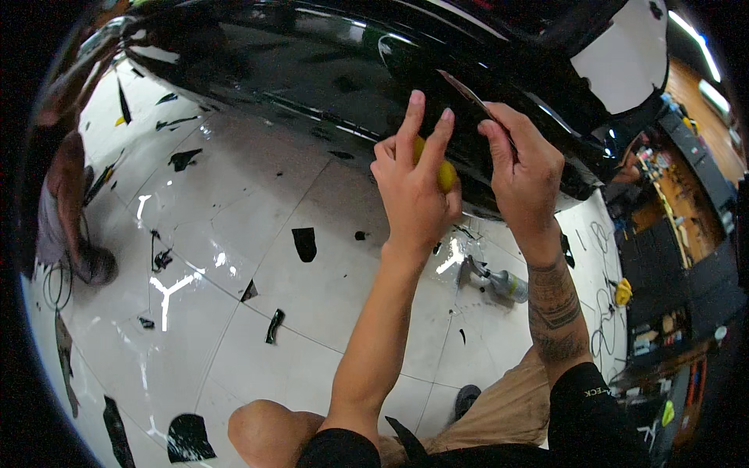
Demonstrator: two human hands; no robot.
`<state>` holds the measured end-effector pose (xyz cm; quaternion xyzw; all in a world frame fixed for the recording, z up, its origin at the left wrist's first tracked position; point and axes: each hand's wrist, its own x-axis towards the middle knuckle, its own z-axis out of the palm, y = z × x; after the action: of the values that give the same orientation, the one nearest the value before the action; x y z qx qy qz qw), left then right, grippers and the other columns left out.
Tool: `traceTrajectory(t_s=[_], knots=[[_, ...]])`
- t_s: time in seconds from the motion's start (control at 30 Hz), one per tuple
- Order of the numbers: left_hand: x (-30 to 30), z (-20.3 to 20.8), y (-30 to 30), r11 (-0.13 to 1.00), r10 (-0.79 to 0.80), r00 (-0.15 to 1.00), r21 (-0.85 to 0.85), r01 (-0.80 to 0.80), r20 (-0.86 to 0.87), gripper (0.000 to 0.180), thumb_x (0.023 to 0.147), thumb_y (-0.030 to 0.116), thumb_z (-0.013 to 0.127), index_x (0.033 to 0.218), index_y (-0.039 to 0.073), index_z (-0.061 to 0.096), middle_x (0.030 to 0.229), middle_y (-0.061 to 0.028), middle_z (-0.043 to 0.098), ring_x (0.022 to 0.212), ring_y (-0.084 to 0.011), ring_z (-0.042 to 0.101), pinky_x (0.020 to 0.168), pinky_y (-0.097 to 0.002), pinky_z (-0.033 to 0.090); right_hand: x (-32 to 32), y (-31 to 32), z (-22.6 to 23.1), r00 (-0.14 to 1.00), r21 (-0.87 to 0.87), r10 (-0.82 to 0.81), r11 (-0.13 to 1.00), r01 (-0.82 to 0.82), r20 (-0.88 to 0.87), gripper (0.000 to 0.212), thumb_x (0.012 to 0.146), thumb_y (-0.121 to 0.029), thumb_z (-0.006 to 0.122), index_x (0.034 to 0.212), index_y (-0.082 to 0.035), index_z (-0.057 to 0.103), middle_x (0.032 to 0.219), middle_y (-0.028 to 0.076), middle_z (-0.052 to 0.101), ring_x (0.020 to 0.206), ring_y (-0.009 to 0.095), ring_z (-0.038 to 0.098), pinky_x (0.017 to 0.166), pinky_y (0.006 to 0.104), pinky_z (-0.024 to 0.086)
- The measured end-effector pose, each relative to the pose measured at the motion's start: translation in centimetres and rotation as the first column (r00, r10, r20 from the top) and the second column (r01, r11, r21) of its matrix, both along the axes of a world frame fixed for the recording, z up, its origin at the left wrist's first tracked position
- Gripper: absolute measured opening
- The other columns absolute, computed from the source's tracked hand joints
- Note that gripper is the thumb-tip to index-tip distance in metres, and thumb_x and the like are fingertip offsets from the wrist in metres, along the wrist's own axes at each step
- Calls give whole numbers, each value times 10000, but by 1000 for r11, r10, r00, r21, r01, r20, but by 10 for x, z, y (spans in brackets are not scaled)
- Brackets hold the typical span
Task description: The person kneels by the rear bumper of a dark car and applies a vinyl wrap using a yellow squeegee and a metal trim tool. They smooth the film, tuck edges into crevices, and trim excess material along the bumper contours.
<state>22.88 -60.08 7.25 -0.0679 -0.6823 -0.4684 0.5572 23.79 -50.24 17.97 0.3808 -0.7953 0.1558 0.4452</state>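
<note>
In front of me is the glossy black side of a car. My left hand is up against its lower part, index and middle fingers stretched out. The thumb and other fingers of that hand are bent around a small yellow tool, mostly hidden by the hand. To its right, my right hand is closed, thumb against index finger, pinching a thin, pointed dark strip with a pale edge. Whether this strip is loose film or a blade I cannot make out.
A spray bottle lies on the white tiled floor under my right forearm. Black film scraps are scattered about. At the left crouches another person. Shelves with tools and a yellow cloth stand at the right.
</note>
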Motion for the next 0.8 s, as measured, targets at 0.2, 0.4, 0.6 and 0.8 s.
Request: traceTrajectory(t_s=[0.2,0.4,0.6,0.8], knots=[[-2,-8,-23,995,-95,995,-4,95,26,880,536,25,660,1376,260,543,1575,8,322,1039,-305,479,822,-429,361,1,-31,-12,993,6,-77,997,78,-94,146,836,12,671,981,25,683,941,171,688,851,308,678,739,349,547],[8,-7,-22,970,-244,966,8,244,81,868,579,35,678,1397,281,522,1585,44,303,1098,-326,470,839,-452,358,11,-36,-9,969,15,-215,976,218,-121,171,823,32,674,992,26,694,939,169,692,850,303,676,744,344,550],[7,-7,-25,978,-206,975,-4,207,83,840,599,11,629,1387,289,537,1575,37,327,1046,-291,484,873,-404,376,8,-39,-14,949,51,-253,962,267,-189,164,843,34,676,1006,29,687,960,166,696,859,267,690,757,315,545],[7,-8,-28,967,-256,963,8,256,83,852,595,36,666,1393,302,528,1592,56,285,1086,-308,467,865,-435,367,6,-46,-18,940,20,-277,958,287,-196,160,818,-7,673,976,13,676,929,166,689,844,327,672,725,378,551]])
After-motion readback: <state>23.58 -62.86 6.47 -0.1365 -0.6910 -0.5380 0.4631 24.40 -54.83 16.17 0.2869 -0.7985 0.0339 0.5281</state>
